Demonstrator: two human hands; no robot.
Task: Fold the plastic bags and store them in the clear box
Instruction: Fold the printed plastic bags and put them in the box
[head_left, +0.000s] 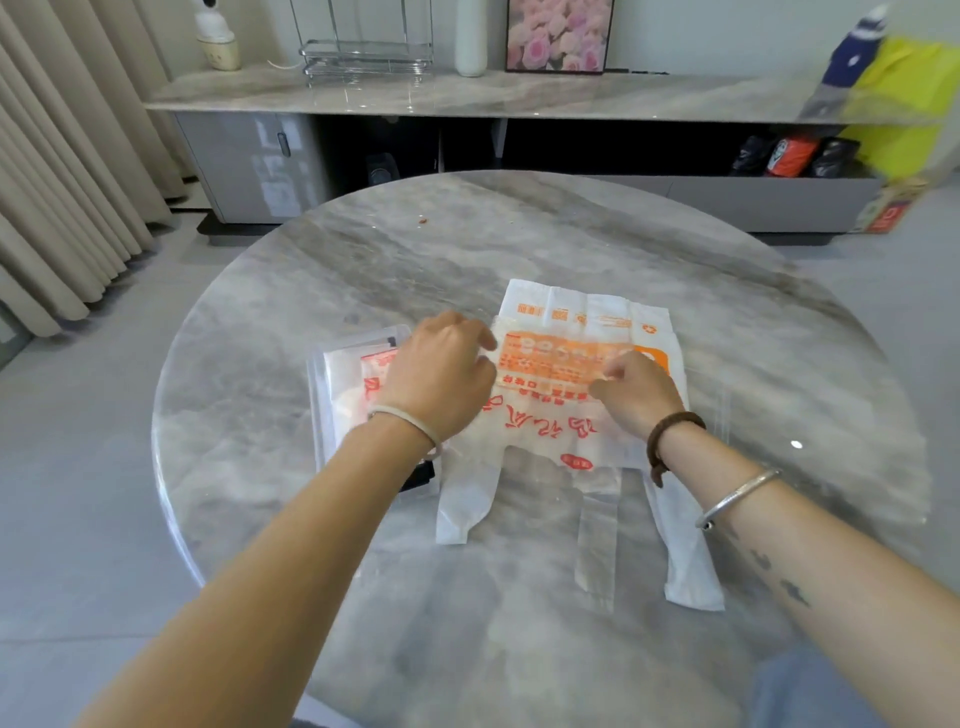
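Watching the head cam feed here, and the plastic bags (571, 322) are lying flat in a loose stack on the round marble table (363, 270), a bit right of centre and just in front of me. They're thin vest-style bags. There's an opaque white one with small orange print along its far edge, and a see-through one on top with a big orange block (550, 353) of text. Bold red characters (540, 423) sit lower down. All the print reads upside down from where I'm looking. The long axis runs far to near. The closed bottom hems point away towards the sideboard (467, 96) and the handles point back at me. Two white handles (462, 499) splay out at the near corners, and a clear one lies between them. My left hand (441, 374) is at the stack's left edge with its fingers curled down onto the plastic. I honestly can't tell if it's gripping or just pressing there. My right hand (636, 395) is on the orange block, thumb and fingertip nipping a bit of the film. The two hands are apart, with the orange block between them. The clear box (332, 384) sits just left of the stack, partly under my left wrist. It's got some folded white plastic with red print inside.
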